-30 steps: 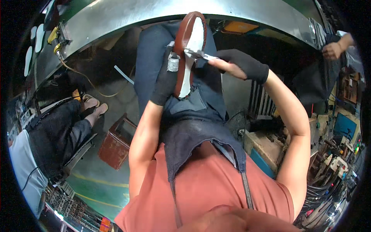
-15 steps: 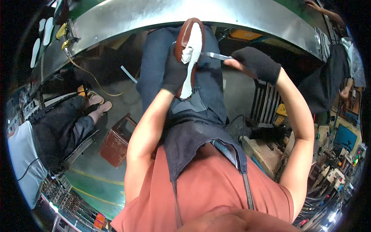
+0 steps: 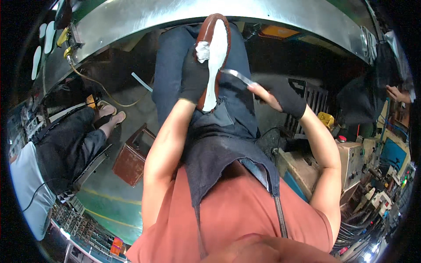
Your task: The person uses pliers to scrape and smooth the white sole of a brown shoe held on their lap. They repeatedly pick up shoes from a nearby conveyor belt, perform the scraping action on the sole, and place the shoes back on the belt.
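A brown shoe [image 3: 214, 30] rests over my lap, its underside up and showing a long white area along the bottom. My left hand [image 3: 194, 79], in a black glove with bare forearm behind it, is wrapped round the shoe's left side. Beside the left fingers, against the shoe, sits a crumpled white wad [image 3: 202, 51]. My right hand [image 3: 280, 97], in a black glove with a bare thumb showing, grips a thin silvery blade-like tool [image 3: 239, 76]. The tool's tip is at the shoe's right edge, near its narrow middle; whether it touches cannot be told.
A metal workbench [image 3: 144, 15] curves across the front. A yellow air tool [image 3: 64, 40] with a hose hangs at its left. Left of me are a brown stool [image 3: 133, 160] and a seated person [image 3: 61, 149]. Machinery [image 3: 351, 164] stands at right, with another person's hand [image 3: 398, 93] beyond.
My right hand and the tool have moved down and left, to the shoe's middle edge. The shoe has shifted slightly up, and the white wad has moved left on it.
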A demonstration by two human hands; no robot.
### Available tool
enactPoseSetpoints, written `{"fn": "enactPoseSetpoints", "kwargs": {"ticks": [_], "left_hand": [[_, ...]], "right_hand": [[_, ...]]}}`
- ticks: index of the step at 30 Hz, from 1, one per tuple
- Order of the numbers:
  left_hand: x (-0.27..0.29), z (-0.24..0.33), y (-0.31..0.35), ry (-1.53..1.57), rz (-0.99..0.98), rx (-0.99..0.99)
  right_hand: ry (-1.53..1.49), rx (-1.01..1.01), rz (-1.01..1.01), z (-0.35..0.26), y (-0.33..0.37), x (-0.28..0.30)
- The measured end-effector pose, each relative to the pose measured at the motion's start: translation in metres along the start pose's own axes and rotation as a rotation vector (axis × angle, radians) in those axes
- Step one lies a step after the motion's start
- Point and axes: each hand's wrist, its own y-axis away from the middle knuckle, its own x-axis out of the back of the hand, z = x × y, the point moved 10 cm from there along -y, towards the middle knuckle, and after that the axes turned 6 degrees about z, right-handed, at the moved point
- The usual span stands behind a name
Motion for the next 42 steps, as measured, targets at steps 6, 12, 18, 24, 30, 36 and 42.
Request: {"fn": "enactPoseSetpoints", "kwargs": {"ticks": [6,12,18,24,30,36,42], "left_hand": [[-0.009,-0.018,0.011,-0.009,-0.225,0.103],[0.012,-0.072,0.036,0.505,-0.203,0.515],[0.014,-0.023,0.028,0.016,-0.341,0.128],[0.019,0.019,0.029,0.005,-0.304,0.302],[-0.031,-0.021,-0.032,0.611,-0.299,0.634],[-0.101,0.115,-0.251,0.754,-0.433,0.390],[-0.128,0.090,-0.311,-0.283,-0.194,-0.386]], "right_hand": [[-0.122,0.734,0.336,-0.119,-0.005,0.041],[-0.174,-0.003,0.181,0.024,-0.037,-0.023],[-0.726,-0.369,0.452,0.076,0.017,-0.084],[-0.755,-0.438,0.385,0.084,0.023,-0.097],[-0.872,-0.620,0.500,0.119,0.009,-0.115],[-0.814,-0.546,0.375,0.096,-0.059,-0.062],[-0.832,-0.556,0.345,0.109,-0.110,-0.040]]}}
